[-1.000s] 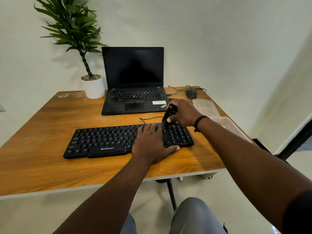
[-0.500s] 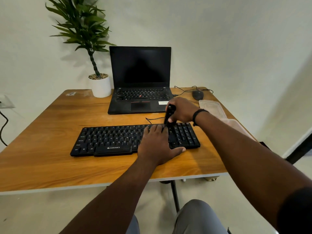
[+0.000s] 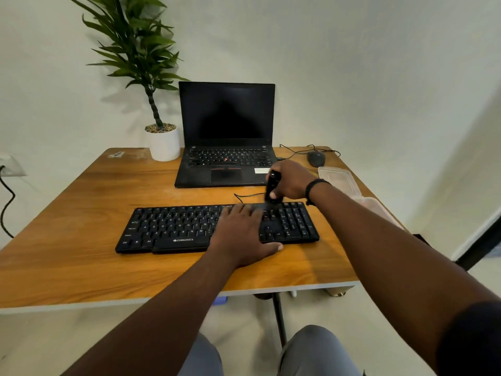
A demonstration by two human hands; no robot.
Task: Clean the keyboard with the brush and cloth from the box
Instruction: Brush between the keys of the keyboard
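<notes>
A black keyboard (image 3: pixel 173 226) lies across the middle of the wooden table (image 3: pixel 81 213). My left hand (image 3: pixel 241 234) rests flat on its right-centre keys, fingers straight, thumb on the table in front. My right hand (image 3: pixel 291 183) grips a black brush (image 3: pixel 272 185) upright, its lower end down at the keyboard's top row near the number pad. A clear plastic box (image 3: pixel 379 210) and its lid (image 3: pixel 339 177) sit at the table's right edge behind my right forearm. No cloth shows.
An open black laptop (image 3: pixel 226 147) stands behind the keyboard. A potted plant (image 3: pixel 162 142) is to its left, a mouse (image 3: pixel 315 158) with cable to its right. The keyboard's cable (image 3: pixel 244 196) loops between laptop and keyboard. A wall socket (image 3: pixel 8 164) is at far left.
The view has shifted so the table sits further right and lower. Both hands stay on the keyboard's right part, the brush still against the top keys.
</notes>
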